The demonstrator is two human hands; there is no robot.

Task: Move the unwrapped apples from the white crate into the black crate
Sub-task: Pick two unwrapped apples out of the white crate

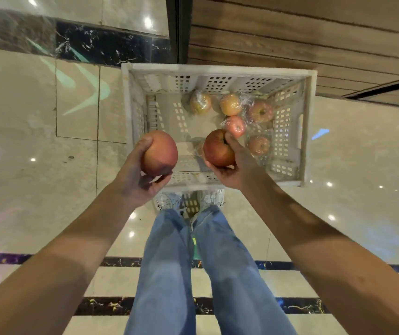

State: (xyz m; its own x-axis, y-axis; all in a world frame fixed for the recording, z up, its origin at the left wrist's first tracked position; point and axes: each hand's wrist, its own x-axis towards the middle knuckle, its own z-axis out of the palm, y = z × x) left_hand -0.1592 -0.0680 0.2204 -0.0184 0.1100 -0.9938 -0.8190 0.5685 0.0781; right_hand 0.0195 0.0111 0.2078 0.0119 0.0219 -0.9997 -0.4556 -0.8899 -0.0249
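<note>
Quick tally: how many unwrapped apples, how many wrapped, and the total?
Unwrapped apples: 2, in left hand and right hand
Wrapped apples in white crate: 5 plain, perhaps a sixth half hidden
Total: 7 sure

glossy cream marble floor (36, 146), dark veined border strips (111, 48), wood-panelled wall (302, 39), ceiling-light reflections.

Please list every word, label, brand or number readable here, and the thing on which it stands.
None can be read.
The white crate, the wrapped apples, the apple in the left hand, the apple in the right hand: no label shows.
Green floor mark: a shape, no letters.
Shoes: pattern too blurred to read.
</note>
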